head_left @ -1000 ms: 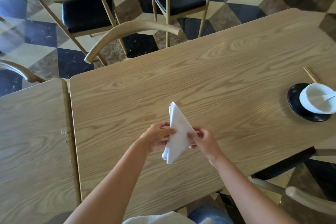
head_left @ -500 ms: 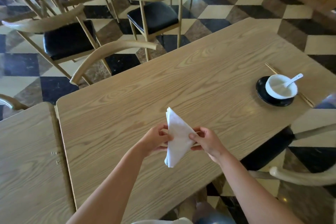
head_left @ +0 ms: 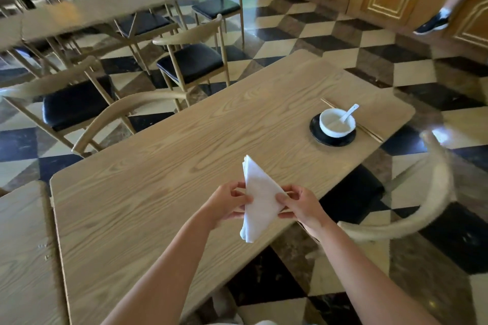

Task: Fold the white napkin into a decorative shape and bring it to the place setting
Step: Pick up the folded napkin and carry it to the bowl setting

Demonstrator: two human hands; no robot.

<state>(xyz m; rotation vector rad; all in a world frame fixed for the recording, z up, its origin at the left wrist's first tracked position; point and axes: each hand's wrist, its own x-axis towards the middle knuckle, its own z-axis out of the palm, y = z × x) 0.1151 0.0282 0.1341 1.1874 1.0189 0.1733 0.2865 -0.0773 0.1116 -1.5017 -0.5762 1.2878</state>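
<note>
The white napkin (head_left: 260, 199) is folded into a layered pointed shape and held upright above the near edge of the wooden table (head_left: 184, 145). My left hand (head_left: 227, 203) pinches its left edge and my right hand (head_left: 299, 204) pinches its right edge. The place setting lies at the table's far right: a white bowl (head_left: 336, 124) with a white spoon (head_left: 350, 112) on a black saucer (head_left: 320, 137), and chopsticks (head_left: 369, 133) beside it.
A second wooden table (head_left: 23, 258) abuts on the left. Wooden chairs with black seats stand behind the table (head_left: 190, 63) and at the right (head_left: 351, 192). Another person's leg and shoe (head_left: 433, 24) show at the top right by wooden cabinets.
The view has swung right and up, so the place setting now sits nearer the middle. Both hands keep the same hold on the napkin.
</note>
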